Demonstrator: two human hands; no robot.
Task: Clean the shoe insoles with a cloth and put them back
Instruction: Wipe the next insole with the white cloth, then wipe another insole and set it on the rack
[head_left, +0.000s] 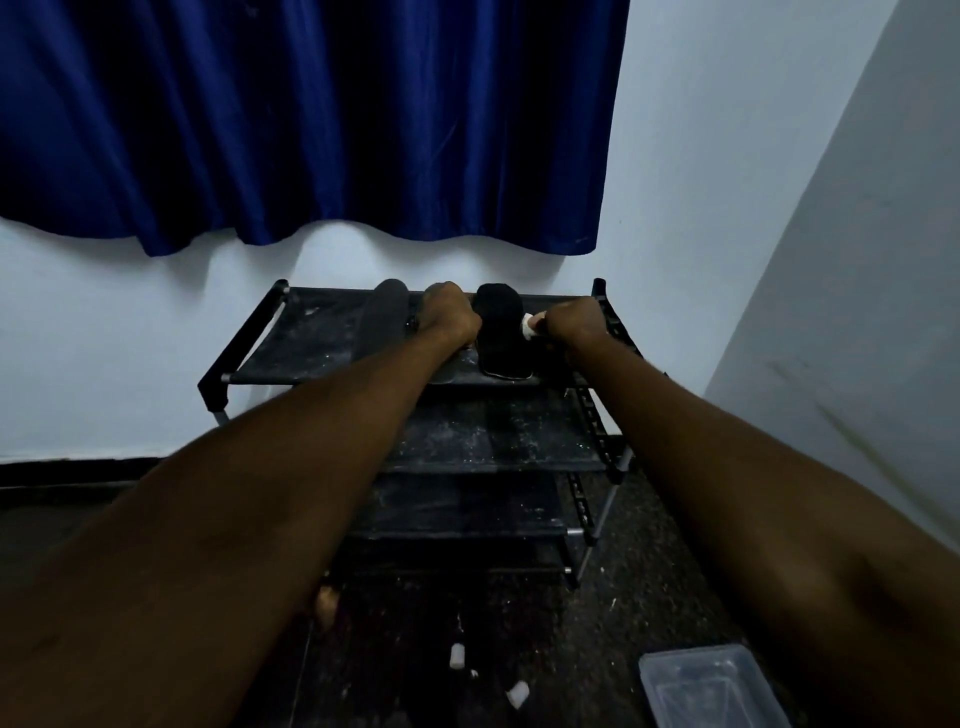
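Shoe rack (291, 353), black, under a blue curtain (311, 119): on its top shelf a dark insole (384, 312) lies at the left and a black shoe (498, 332) toward the right, the left hand (448, 312) set down between them (fingers turned away, so I cannot tell whether they grip). Right hand (571, 325) is fisted just beside the shoe, fingers clamped on a white cloth (528, 326) that touches the shoe's side. Clear plastic container (711, 686) sits on the floor.

Blue curtain (311, 119) against seemingly white walls (701, 130)
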